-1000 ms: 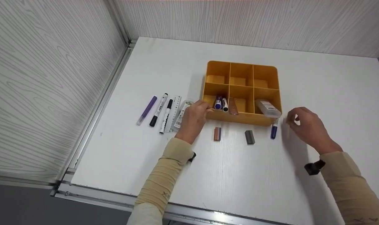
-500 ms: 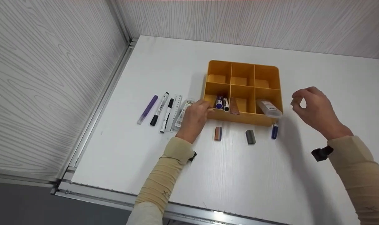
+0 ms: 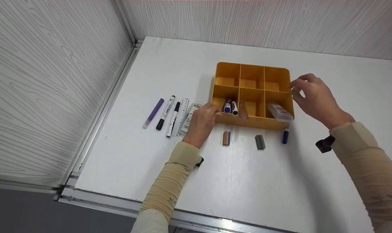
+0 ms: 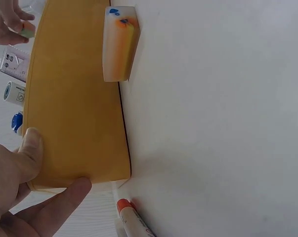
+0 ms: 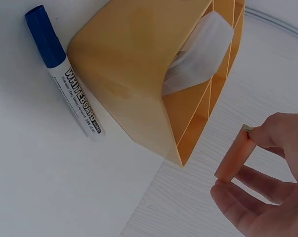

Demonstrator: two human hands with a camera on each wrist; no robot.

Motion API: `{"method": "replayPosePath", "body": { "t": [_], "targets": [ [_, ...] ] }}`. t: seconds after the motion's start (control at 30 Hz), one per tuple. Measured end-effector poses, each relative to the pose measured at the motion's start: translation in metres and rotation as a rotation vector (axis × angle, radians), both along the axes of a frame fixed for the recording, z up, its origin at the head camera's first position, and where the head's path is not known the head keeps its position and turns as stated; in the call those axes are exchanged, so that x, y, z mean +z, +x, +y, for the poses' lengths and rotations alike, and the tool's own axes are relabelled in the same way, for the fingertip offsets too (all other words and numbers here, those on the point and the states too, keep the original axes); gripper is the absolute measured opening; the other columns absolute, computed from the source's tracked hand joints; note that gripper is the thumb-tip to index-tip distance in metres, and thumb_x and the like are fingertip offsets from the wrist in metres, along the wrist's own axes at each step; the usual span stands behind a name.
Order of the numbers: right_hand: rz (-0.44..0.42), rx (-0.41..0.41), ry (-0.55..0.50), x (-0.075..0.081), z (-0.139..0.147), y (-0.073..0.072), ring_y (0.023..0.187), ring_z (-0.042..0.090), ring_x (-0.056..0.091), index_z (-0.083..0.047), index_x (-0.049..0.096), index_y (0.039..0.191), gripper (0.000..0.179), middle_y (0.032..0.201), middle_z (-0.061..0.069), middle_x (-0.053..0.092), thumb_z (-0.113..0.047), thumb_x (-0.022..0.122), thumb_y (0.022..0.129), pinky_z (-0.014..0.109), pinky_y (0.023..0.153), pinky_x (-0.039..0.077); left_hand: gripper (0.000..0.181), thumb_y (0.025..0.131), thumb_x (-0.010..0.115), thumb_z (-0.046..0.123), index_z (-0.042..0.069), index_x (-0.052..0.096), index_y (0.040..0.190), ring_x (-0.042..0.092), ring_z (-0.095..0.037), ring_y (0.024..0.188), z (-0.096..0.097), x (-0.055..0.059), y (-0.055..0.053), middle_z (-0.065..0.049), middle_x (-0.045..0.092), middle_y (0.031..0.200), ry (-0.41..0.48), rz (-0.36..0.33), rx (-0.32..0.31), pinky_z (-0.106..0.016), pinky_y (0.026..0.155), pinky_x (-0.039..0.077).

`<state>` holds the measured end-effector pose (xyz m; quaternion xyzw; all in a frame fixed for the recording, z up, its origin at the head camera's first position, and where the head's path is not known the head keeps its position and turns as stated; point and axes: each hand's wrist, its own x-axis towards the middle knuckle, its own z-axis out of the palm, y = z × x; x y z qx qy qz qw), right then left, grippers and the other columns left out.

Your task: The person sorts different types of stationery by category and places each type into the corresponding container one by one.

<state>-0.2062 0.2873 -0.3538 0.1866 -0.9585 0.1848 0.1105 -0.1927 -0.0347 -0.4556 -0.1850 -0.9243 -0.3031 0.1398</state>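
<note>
My left hand (image 3: 201,123) grips the near left corner of a yellow six-compartment organizer box (image 3: 251,122), thumb on its front wall in the left wrist view. Between thumb and fingers, my right hand (image 3: 317,100) pinches a small orange eraser (image 5: 234,157), raised beside the box's right rim. In the head view that eraser is mostly hidden by the fingers. The near left compartment holds a blue-ended marker (image 3: 227,106) and a black-ended one (image 3: 235,108). A pinkish clear ruler (image 3: 243,110) leans in the near middle one, a translucent case (image 3: 280,113) in the near right.
Left of the box lie a purple pen (image 3: 153,113), two black-capped markers, a clear ruler (image 3: 184,108) and a clear packet (image 3: 187,124). In front are a striped eraser (image 3: 226,138), a grey block (image 3: 260,142) and a blue whiteboard marker (image 5: 67,79). Panels border the table behind and left.
My right hand has risen from beside the box's near right corner, swung outward, then come in to its right rim with the eraser. My left hand keeps its grip on the corner.
</note>
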Motion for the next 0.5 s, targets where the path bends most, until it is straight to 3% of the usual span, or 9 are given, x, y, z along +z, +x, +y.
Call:
{"method": "replayPosePath", "body": {
  "t": [0.2, 0.5],
  "targets": [
    [-0.022, 0.038, 0.031, 0.003, -0.011, -0.013, 0.101, 0.045, 0.055, 0.005, 0.071, 0.101, 0.013, 0.114, 0.027, 0.058, 0.006, 0.061, 0.092, 0.057, 0.087, 0.051, 0.024, 0.096, 0.059, 0.027, 0.006, 0.071, 0.098, 0.068, -0.019, 0.086, -0.002, 0.0, -0.001, -0.006, 0.07, 0.095, -0.026, 0.0, 0.002, -0.026, 0.075, 0.056],
    [-0.201, 0.002, 0.044, 0.003, -0.03, -0.036, 0.104, 0.041, 0.058, 0.009, 0.069, 0.108, 0.02, 0.115, 0.025, 0.057, 0.006, 0.057, 0.093, 0.054, 0.09, 0.055, 0.022, 0.097, 0.059, 0.024, 0.005, 0.07, 0.099, 0.068, -0.02, 0.086, -0.001, 0.0, 0.0, -0.007, 0.069, 0.095, -0.018, 0.006, -0.016, -0.025, 0.075, 0.056]
  ]
}}
